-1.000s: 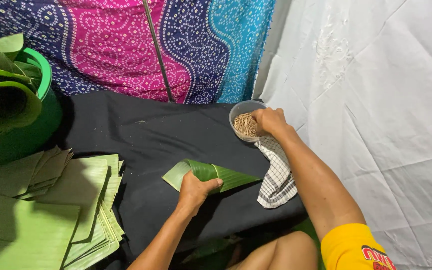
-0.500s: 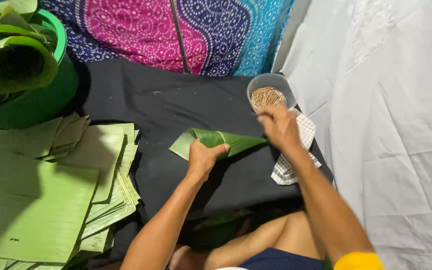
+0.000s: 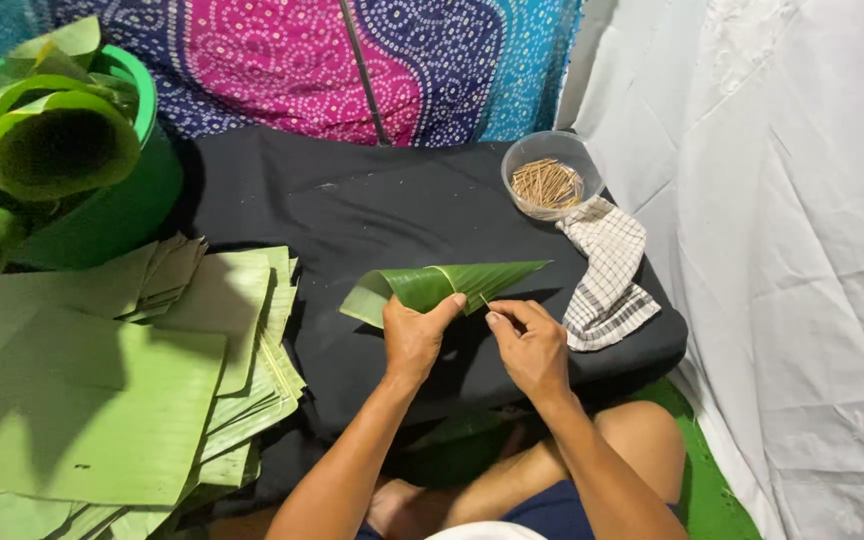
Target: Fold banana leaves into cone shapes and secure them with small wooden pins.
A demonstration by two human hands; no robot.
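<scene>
My left hand (image 3: 414,335) grips the rolled green banana-leaf cone (image 3: 442,287); my right hand (image 3: 530,345) pinches a thin wooden pick (image 3: 486,302) against it.

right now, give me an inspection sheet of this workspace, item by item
surface: low black cloth-covered pad, mostly bare at the back.
job's things: folded green leaf cone lying on the pad; clear bowl of thin wooden picks at the far right corner.
clutter: checked cloth beside the bowl; stack of cut green leaf sheets to the left; green tub holding rolled leaves.
hands: left hand grips the cone's wide end; right hand pinches a thin pick at the cone's edge.
cables: nothing seen.
surroundings: patterned pink and blue fabric behind; white sheet on the right; person's bare legs below.
</scene>
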